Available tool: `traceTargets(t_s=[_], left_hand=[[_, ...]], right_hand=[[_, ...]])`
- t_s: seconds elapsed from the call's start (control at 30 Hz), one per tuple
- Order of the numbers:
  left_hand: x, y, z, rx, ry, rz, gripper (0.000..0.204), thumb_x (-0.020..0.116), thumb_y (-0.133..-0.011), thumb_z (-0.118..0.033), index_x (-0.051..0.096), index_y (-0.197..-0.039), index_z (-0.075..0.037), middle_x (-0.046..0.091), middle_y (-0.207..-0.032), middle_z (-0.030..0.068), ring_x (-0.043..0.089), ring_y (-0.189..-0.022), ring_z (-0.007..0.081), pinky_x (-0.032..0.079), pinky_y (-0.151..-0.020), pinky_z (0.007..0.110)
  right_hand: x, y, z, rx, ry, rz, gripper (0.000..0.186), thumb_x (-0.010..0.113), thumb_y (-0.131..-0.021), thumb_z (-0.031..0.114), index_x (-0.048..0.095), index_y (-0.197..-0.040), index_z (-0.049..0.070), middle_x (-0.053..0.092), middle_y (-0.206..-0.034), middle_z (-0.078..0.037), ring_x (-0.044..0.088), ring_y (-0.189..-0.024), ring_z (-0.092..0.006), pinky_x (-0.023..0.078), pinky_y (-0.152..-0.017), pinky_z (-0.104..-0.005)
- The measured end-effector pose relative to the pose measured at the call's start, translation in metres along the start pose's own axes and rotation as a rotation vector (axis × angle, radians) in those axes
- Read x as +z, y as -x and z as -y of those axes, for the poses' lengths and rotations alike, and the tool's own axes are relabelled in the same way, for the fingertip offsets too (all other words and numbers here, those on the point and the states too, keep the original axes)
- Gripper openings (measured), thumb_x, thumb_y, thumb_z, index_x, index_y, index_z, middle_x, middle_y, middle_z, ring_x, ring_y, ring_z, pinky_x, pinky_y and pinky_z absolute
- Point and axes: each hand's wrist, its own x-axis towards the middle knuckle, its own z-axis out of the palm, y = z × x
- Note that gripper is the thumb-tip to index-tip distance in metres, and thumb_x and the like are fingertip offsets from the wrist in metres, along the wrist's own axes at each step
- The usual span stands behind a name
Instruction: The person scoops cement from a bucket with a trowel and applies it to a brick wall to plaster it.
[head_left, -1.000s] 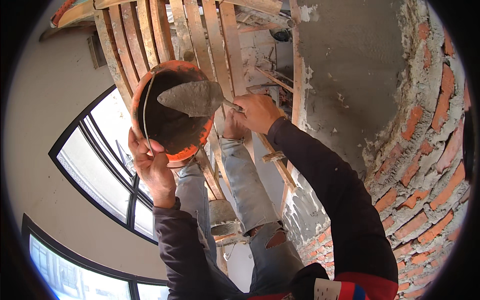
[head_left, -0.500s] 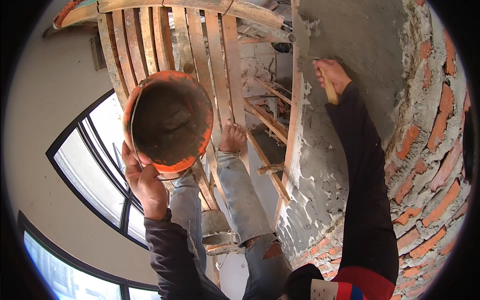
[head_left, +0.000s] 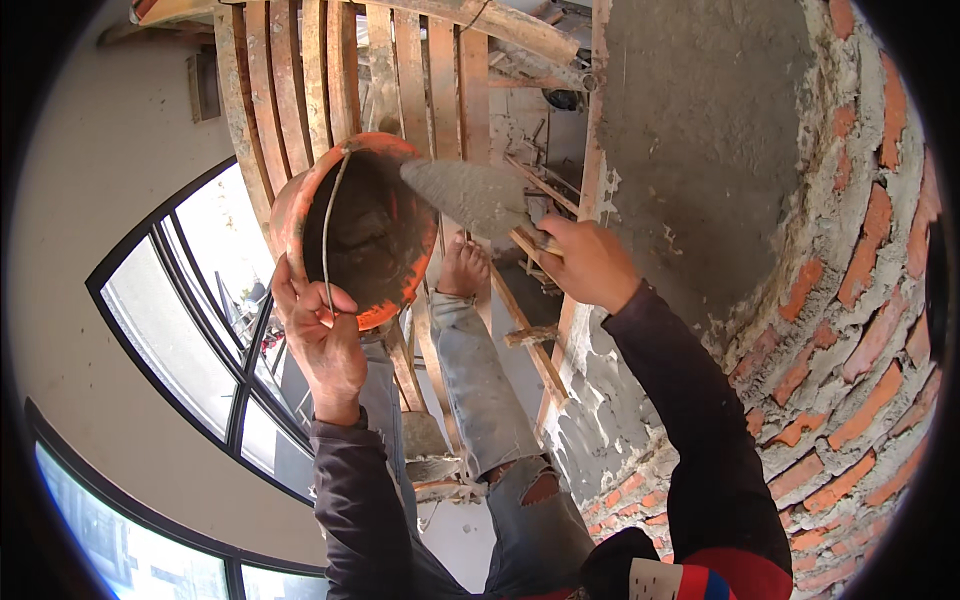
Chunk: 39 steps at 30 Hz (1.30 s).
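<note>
The right hand [head_left: 590,262] has come back from the wall. Half a second ago it was high up against the grey plaster, and now it is again beside the bucket, closed around the wooden handle of the flat steel trowel [head_left: 470,195]. The blade lies almost level, with a layer of wet grey mortar on it, and its tip reaches over the rim of the round orange plastic bucket [head_left: 350,240]. One second ago the blade was also over the bucket mouth, so the hand has made one full trip to the wall and back.

The left hand [head_left: 322,335] holds the bucket from below, as in both earlier pictures. Its fingers are curled around the near rim and the thin wire bail [head_left: 328,225], which runs across the opening. The bucket is tilted toward the person, so the dark inside shows; I cannot tell how much mortar is in it.

To the right of the right hand stands the curved red brick wall [head_left: 850,330]. Its upper part carries a rough grey plaster coat [head_left: 700,120], while lower down the bricks are bare. I judge that another load is taken for this coat, and much brick is not yet covered.

Under both hands are the person's legs in grey trousers [head_left: 480,400] and a bare foot on the wooden scaffold slats [head_left: 300,90].
</note>
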Motion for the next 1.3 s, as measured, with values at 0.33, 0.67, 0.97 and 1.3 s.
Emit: traceTargets(t_s=[0.33,0.67,0.97,1.3], left_hand=[[-0.005,0.019,-0.028,0.034,-0.165,0.14,0.014,0.048,-0.063,0.005,0.059,-0.064,-0.003,0.032,-0.151,0.0246,0.023,-0.149,0.041,0.011,-0.12,0.045],[-0.043,0.016,-0.008,0.15,0.058,0.13,0.021,0.045,-0.063,0.006,0.063,-0.069,-0.002,0.031,-0.15,0.0263,0.023,-0.149,0.0416,0.012,-0.12,0.046],[-0.042,0.024,-0.005,-0.084,0.216,-0.015,0.021,0.043,-0.064,0.007,0.06,-0.071,-0.003,0.034,-0.15,0.0215,0.023,-0.149,0.0319,0.027,-0.114,0.037],[-0.036,0.02,0.002,0.081,-0.124,0.001,0.03,0.041,-0.066,0.004,0.064,-0.083,-0.001,0.047,-0.141,0.0152,0.045,-0.13,0.0228,0.036,-0.102,0.028]], right_hand=[[0.064,-0.083,0.076,-0.229,0.209,0.246,0.02,0.057,-0.084,0.014,0.072,-0.092,0.004,0.07,-0.081,-0.017,0.071,-0.085,-0.0335,0.055,-0.074,-0.045],[0.092,-0.04,0.037,-0.173,-0.125,0.025,0.018,0.065,-0.083,0.024,0.065,-0.093,0.008,0.068,-0.082,-0.015,0.065,-0.082,-0.0393,0.049,-0.072,-0.0507],[0.088,0.005,0.048,-0.139,-0.322,-0.178,0.019,0.069,-0.085,0.022,0.065,-0.087,0.003,0.063,-0.075,-0.017,0.061,-0.069,-0.0379,0.048,-0.061,-0.0446],[0.087,0.068,-0.156,0.76,-1.074,0.07,0.021,0.065,-0.093,0.025,0.063,-0.091,0.004,0.052,-0.062,0.0,0.048,-0.045,-0.0103,0.041,-0.042,-0.0314]])
